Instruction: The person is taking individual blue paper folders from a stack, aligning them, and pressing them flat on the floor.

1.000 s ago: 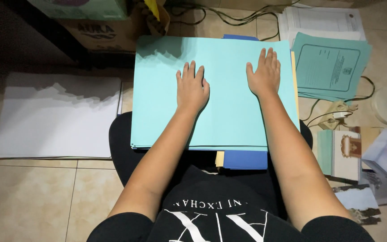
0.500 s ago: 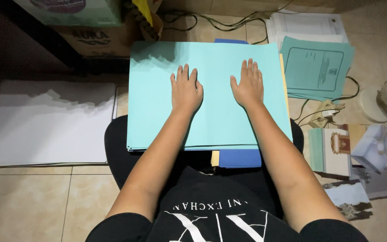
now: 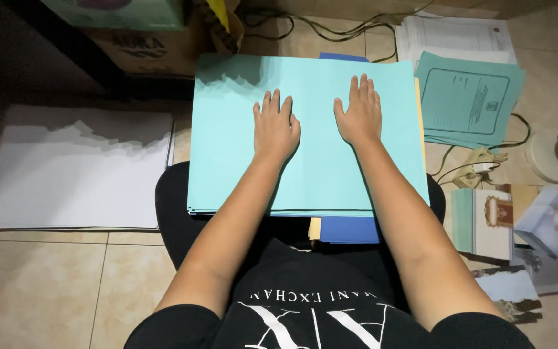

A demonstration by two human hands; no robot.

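A stack of light turquoise sheets (image 3: 227,155) lies across the person's lap, and everything here is placed from it. The left hand (image 3: 275,128) rests flat on the upper middle of the stack, palm down, fingers straight and close together, gripping nothing. The right hand (image 3: 358,115) lies just to the right of it on the same top sheet, also flat and open, thumb angled toward the left hand; the two hands sit near each other but do not touch. Under the stack's lower edge a dark blue folder (image 3: 348,229) and a thin yellowish sheet (image 3: 315,228) stick out. Left of the stack, a pile of white paper (image 3: 78,171) lies on the tiled floor (image 3: 40,291). Right of the stack sits a darker green folder (image 3: 469,97), partly over a pile of printed white pages (image 3: 453,35). Above the stack's top edge stand a cardboard box (image 3: 149,45) and dark cables (image 3: 317,26)
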